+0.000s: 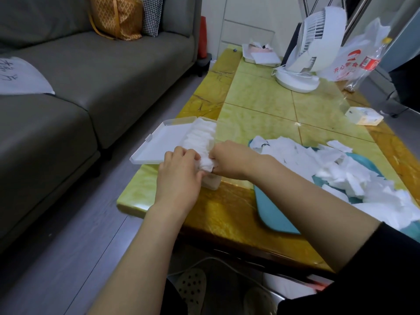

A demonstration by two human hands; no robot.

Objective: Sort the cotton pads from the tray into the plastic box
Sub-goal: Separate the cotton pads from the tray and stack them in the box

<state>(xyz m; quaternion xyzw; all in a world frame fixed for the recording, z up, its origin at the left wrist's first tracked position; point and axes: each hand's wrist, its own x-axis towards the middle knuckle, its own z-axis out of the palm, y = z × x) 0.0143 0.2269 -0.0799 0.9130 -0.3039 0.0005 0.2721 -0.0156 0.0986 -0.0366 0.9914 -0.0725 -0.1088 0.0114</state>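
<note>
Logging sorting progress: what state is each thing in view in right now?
plastic box: lid open, row of pads inside.
tray: heaped with loose pads.
left hand: pinches a wad of pads at the box.
right hand: pinches the same wad.
fan: standing, head tilted back.
</note>
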